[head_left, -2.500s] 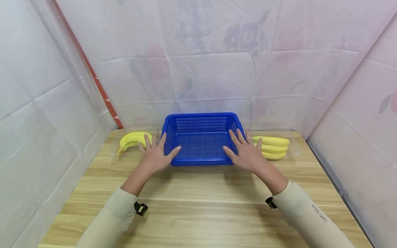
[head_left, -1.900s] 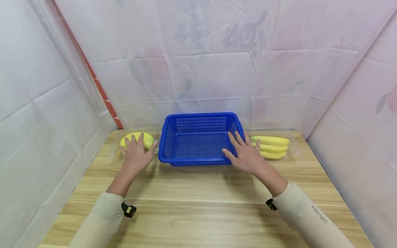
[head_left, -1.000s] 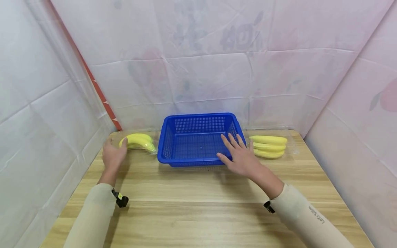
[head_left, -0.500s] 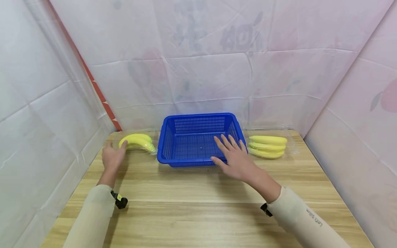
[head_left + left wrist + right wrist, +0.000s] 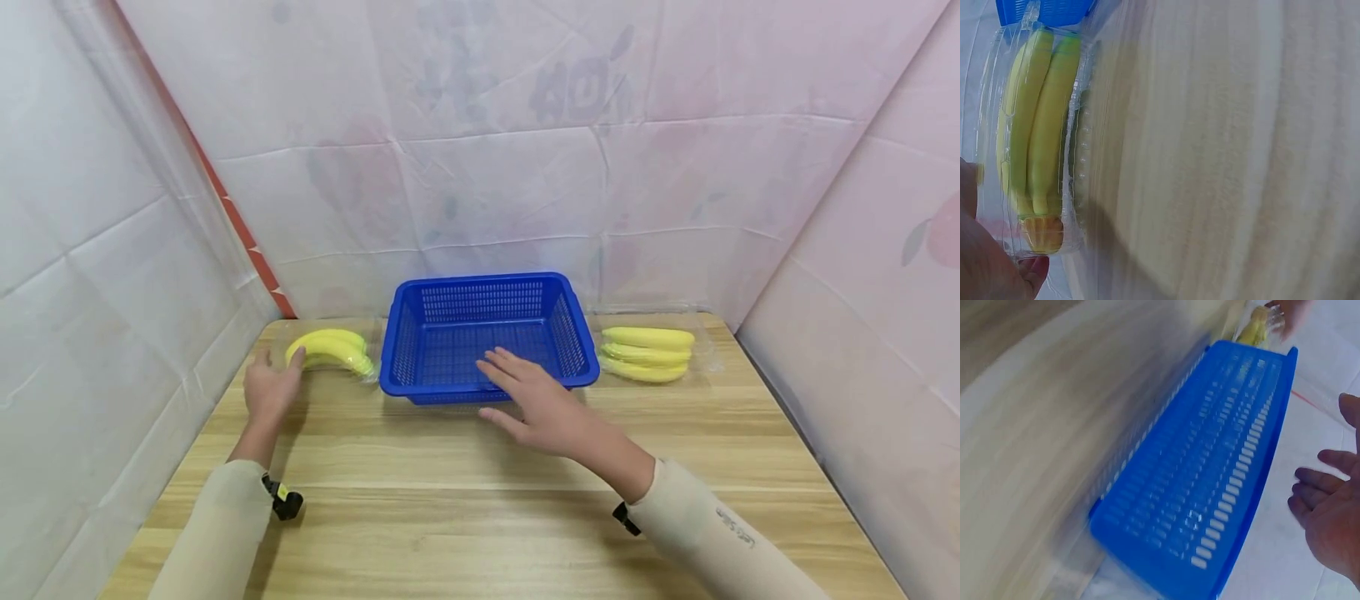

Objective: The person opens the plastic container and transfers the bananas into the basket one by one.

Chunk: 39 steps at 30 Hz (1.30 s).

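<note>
In the head view my left hand [image 5: 270,389] holds the left end of a clear plastic box [image 5: 372,331] with yellow bananas [image 5: 330,346] inside. The left wrist view shows the thumb [image 5: 1035,275] at the box's end, by the brown stems, and fingers along its far side. Beside this box stands a blue plastic basket [image 5: 390,367] with lattice walls and nothing inside. My right hand [image 5: 543,412] hovers over the basket's front rim, fingers spread and pointing left, holding nothing; the right wrist view has it above the basket's side.
To the basket's right lies another clear box [image 5: 705,354] of bananas [image 5: 648,356]. Everything stands toward the back of a wood-grain table [image 5: 450,517]. White printed sheets [image 5: 487,183] hang behind and on both sides.
My left hand has gone from the basket to the banana box and taken its left end, shifting it slightly toward me. My right hand has come off the basket's right side, moving left and nearer.
</note>
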Each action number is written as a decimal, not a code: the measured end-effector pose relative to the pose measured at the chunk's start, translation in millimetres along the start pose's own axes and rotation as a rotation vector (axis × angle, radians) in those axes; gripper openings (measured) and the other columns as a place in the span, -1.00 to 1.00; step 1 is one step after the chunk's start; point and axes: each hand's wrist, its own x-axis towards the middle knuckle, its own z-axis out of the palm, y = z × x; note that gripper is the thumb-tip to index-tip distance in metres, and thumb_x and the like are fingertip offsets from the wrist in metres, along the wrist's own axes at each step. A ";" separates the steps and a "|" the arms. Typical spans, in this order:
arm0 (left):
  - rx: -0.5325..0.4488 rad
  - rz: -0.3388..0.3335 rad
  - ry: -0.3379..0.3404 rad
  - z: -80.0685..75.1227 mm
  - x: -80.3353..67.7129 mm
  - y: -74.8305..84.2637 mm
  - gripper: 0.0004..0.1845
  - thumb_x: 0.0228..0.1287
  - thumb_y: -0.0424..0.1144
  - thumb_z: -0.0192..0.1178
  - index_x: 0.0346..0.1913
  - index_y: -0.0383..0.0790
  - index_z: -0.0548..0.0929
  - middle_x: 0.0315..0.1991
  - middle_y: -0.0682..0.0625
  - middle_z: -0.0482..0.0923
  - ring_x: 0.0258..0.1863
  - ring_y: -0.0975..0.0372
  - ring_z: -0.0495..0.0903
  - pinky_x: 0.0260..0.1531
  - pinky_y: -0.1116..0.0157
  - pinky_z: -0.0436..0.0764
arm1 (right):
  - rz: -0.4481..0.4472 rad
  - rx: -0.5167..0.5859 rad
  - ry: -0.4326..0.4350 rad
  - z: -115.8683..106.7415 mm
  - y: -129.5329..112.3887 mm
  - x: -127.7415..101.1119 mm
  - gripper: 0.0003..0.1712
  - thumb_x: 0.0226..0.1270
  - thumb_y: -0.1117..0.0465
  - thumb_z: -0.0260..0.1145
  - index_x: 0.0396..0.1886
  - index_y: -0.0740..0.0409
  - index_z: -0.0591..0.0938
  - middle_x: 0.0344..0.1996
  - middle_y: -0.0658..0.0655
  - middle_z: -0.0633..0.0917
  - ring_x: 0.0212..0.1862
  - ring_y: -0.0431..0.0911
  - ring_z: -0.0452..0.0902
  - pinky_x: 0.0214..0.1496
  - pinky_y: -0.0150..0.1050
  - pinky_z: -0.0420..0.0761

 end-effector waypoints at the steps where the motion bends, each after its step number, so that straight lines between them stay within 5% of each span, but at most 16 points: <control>1: 0.000 0.000 0.000 -0.5 -0.8 -0.8 0.02 0.53 0.35 0.03 0.70 -0.36 0.07 0.63 -0.46 0.20 0.63 -0.34 0.18 0.64 -0.24 0.19 | -0.021 0.005 -0.003 2.7 -2.2 1.1 -0.20 0.61 -0.18 0.27 0.65 0.09 0.37 0.64 0.24 0.39 0.70 0.16 0.23 0.64 0.20 0.39; 8: -0.001 0.011 -0.016 -2.8 -11.7 -5.5 0.04 0.55 0.36 0.00 0.70 -0.38 0.04 0.61 -0.51 0.20 0.57 -0.39 0.25 0.58 -0.29 0.26 | -0.204 -0.039 -0.034 24.2 -24.1 9.3 -0.33 0.66 -0.16 0.21 0.55 0.10 0.50 0.49 0.16 0.59 0.54 0.05 0.50 0.57 0.01 0.54; 13: -0.020 0.010 0.002 -2.3 -21.0 -9.6 0.03 0.53 0.34 0.06 0.69 -0.39 0.09 0.58 -0.51 0.26 0.53 -0.38 0.34 0.54 -0.28 0.34 | -0.247 -0.013 -0.163 41.5 -42.7 16.6 -0.28 0.67 -0.17 0.17 0.62 0.11 0.42 0.54 0.15 0.54 0.57 0.03 0.46 0.61 -0.05 0.49; 20: -0.023 -0.002 -0.013 -4.4 -31.8 -8.6 0.02 0.52 0.33 0.10 0.69 -0.38 0.10 0.59 -0.49 0.26 0.54 -0.39 0.33 0.54 -0.28 0.35 | -0.144 0.146 -0.344 73.3 -60.7 33.1 0.03 0.64 -0.34 0.09 0.80 0.02 -0.08 0.76 0.23 0.06 0.75 0.12 0.07 0.74 0.00 0.25; 29: 0.004 0.024 -0.013 0.3 -40.7 -6.9 0.00 0.55 0.32 0.08 0.68 -0.39 0.11 0.56 -0.52 0.29 0.51 -0.39 0.36 0.51 -0.31 0.36 | -0.020 0.485 -0.349 106.7 -68.7 73.7 0.19 0.63 -0.31 0.12 0.75 0.02 -0.45 0.77 0.14 -0.35 0.79 0.06 -0.30 0.82 -0.01 -0.05; 39: 0.007 0.024 -0.028 -2.7 -44.1 -7.4 -0.01 0.56 0.31 0.06 0.67 -0.40 0.12 0.55 -0.52 0.30 0.50 -0.40 0.37 0.49 -0.32 0.38 | 0.206 0.708 -0.315 136.5 -84.0 102.8 0.12 0.63 -0.43 -0.02 0.77 -0.14 -0.43 0.78 0.20 -0.18 0.78 0.09 -0.18 0.81 0.04 0.04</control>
